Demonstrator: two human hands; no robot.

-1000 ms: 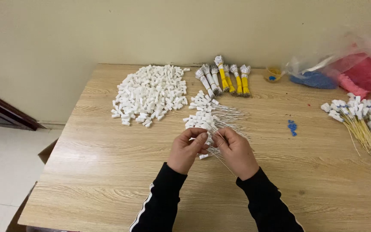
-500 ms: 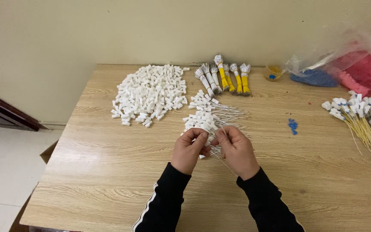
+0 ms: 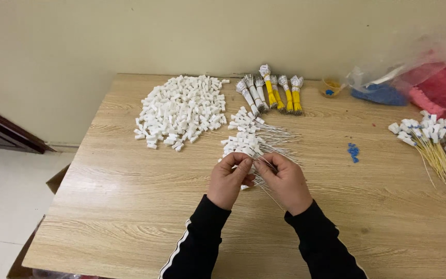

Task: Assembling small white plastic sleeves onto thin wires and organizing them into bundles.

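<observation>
Meeting at the middle of the wooden table (image 3: 130, 206), a person's two hands work close together. The left hand (image 3: 228, 181) and the right hand (image 3: 285, 181) touch at the fingertips, both pinching a small white plug (image 3: 249, 161) on a thin white wire between thumbs and forefingers. The plug sits right at the fingertips, at the near edge of a loose bunch of wired plugs (image 3: 251, 137) that fans away just beyond the hands. Compared with half a second ago, the hands have hardly shifted and stay pinched together in the same spot. Farther back lies a heap of white plugs (image 3: 181, 111), then tied bundles (image 3: 272, 93) with white and yellow wires. To the far right, yellow-wired plugs (image 3: 440, 139) and plastic bags (image 3: 419, 82).
</observation>
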